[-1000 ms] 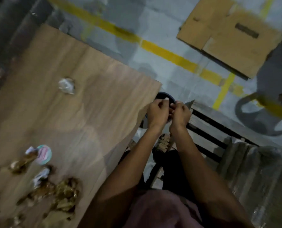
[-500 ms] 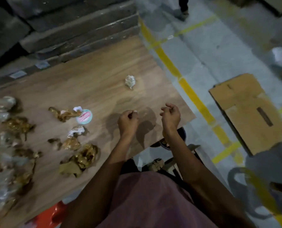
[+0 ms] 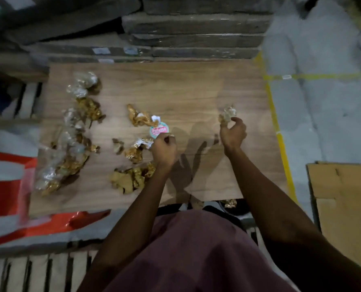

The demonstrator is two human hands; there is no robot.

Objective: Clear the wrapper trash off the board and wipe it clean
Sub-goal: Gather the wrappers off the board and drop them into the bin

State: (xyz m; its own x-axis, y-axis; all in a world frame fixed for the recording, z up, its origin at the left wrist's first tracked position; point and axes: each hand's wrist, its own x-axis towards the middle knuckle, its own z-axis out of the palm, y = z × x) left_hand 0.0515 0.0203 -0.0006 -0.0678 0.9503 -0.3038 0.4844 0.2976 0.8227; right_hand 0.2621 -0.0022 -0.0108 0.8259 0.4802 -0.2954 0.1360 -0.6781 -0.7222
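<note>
A wooden board [image 3: 186,91] lies in front of me with several crumpled gold and clear wrappers on it. A big heap [image 3: 70,144] covers its left side and a smaller cluster [image 3: 133,178] sits near the middle. My left hand [image 3: 164,148] has its fingers curled, right beside a round pink-and-teal sticker [image 3: 158,130] and a white-gold wrapper [image 3: 140,144]; whether it holds anything is hidden. My right hand [image 3: 233,131] pinches a lone crumpled wrapper [image 3: 228,113] near the board's right side.
A red plastic bag [image 3: 8,186] lies left of the board. Dark wrapped slabs [image 3: 196,30] are stacked behind it. Flattened cardboard [image 3: 344,207] lies on the floor to the right, past a yellow line [image 3: 281,144]. One gold wrapper [image 3: 230,203] sits below the board's near edge.
My view swung from the floor on the right back onto the board. Both hands moved from beyond the board's edge onto it, the right reaching the lone wrapper, the left reaching the sticker.
</note>
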